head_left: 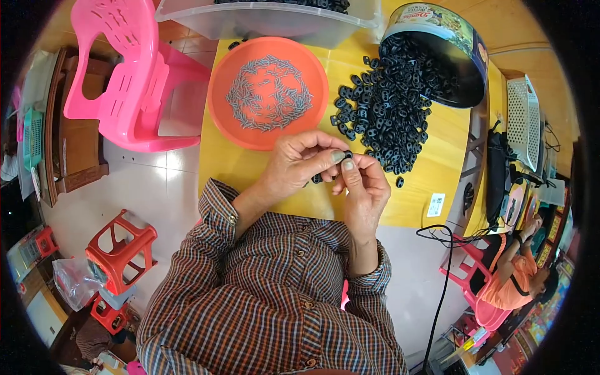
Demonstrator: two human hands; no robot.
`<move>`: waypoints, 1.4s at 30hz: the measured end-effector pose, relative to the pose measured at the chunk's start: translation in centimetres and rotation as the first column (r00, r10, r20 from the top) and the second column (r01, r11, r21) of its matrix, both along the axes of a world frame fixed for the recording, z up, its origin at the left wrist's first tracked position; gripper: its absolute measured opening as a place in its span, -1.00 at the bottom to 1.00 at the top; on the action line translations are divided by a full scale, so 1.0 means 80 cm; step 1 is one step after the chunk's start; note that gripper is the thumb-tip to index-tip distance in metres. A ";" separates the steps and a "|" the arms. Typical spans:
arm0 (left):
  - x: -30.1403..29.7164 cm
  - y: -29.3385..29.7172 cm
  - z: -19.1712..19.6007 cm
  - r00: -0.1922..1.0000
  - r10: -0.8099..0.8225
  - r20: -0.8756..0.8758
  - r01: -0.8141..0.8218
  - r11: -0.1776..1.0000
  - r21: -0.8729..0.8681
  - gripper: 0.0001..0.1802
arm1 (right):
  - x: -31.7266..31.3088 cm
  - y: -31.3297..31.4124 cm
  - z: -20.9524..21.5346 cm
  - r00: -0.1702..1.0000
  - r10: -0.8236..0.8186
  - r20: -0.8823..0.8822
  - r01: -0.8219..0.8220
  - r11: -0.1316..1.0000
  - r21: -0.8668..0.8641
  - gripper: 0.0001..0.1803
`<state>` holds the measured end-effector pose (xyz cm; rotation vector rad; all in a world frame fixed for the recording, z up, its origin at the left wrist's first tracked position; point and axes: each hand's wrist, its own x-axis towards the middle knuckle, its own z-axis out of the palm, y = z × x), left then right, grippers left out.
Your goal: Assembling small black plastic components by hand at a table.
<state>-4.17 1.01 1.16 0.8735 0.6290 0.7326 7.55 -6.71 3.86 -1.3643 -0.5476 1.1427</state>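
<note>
Running rightward to its edge, a glossy yellow tabletop [400, 209] leaves room beside the right hand [364, 187]; it and the left hand [297, 164] pinch a small rounded black piece [348, 154] between narrowed fingertips, near the round orange plastic tray [219, 103].

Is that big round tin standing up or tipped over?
Tipped over. The round tin lies on its side, its dark mouth facing sideways, and black pieces spread from inside it onto the yellow table.

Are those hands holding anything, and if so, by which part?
Yes: the left hand and right hand pinch a small black piece between them. They hide most of it, so exactly which part each grips cannot be told.
</note>
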 end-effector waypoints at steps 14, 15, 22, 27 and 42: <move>-0.001 -0.002 0.003 0.994 -0.113 0.009 0.113 0.994 -0.012 -0.82 | 0.019 -0.015 -0.030 0.944 0.033 -0.327 0.003 0.994 0.109 -0.83; -0.001 -0.005 0.004 0.994 -0.110 0.026 0.110 0.994 0.002 -0.82 | 0.020 -0.015 -0.032 0.939 0.040 -0.343 0.002 0.993 0.121 -0.83; -0.002 -0.002 -0.004 0.992 -0.115 0.042 0.117 0.992 -0.046 -0.80 | 0.018 -0.017 -0.031 0.959 0.060 -0.279 -0.023 0.991 0.135 -0.84; 0.000 -0.003 -0.003 0.993 -0.117 0.000 0.117 0.993 -0.007 -0.82 | 0.016 -0.016 -0.023 0.987 -0.057 -0.149 0.070 0.994 0.083 -0.87; 0.002 -0.006 -0.011 0.992 -0.123 -0.018 0.123 0.992 -0.020 -0.80 | 0.023 -0.018 -0.027 0.875 -0.101 -0.474 0.112 0.994 -0.004 -0.90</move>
